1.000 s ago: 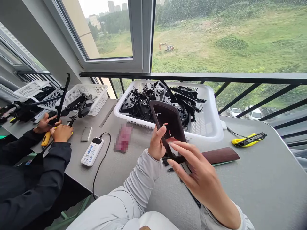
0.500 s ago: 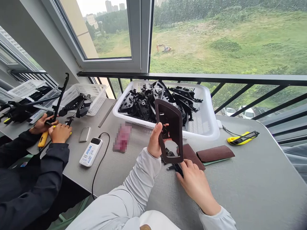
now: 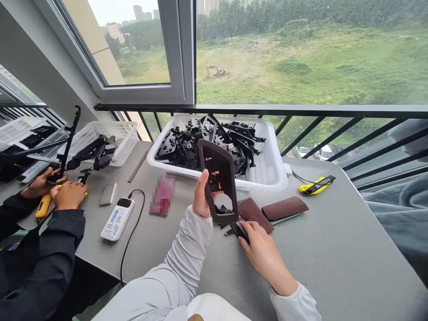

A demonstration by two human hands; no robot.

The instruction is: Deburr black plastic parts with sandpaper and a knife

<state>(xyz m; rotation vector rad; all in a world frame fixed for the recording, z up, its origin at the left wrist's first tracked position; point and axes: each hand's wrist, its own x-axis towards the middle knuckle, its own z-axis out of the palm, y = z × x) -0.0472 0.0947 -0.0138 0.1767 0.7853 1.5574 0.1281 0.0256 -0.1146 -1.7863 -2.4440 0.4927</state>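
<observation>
My left hand (image 3: 201, 196) is closed on the left side of a dark brown trim frame (image 3: 233, 178). The frame stands nearly upright above the table, with a large opening and small orange bits inside. My right hand (image 3: 264, 254) is closed over a slim black hand tool (image 3: 239, 231) at the table, just below the frame's lower edge. Fingers cover part of this tool, so its exact kind is unclear. Behind that hand lie a flat brown leather piece (image 3: 256, 214) and a rolled brown leather piece (image 3: 285, 208) with a green underside.
A white basket (image 3: 272, 176) of black plastic parts stands at the back. Right of it lies a yellow utility knife (image 3: 312, 188). A white power bank (image 3: 117, 220) with a cable is on the left, near a co-worker's hands (image 3: 68, 195). A railing (image 3: 301, 113) borders the table.
The whole view has shifted, so most things sit further left in the picture. Both hands keep their holds, the left on the frame and the right on the black tool.
</observation>
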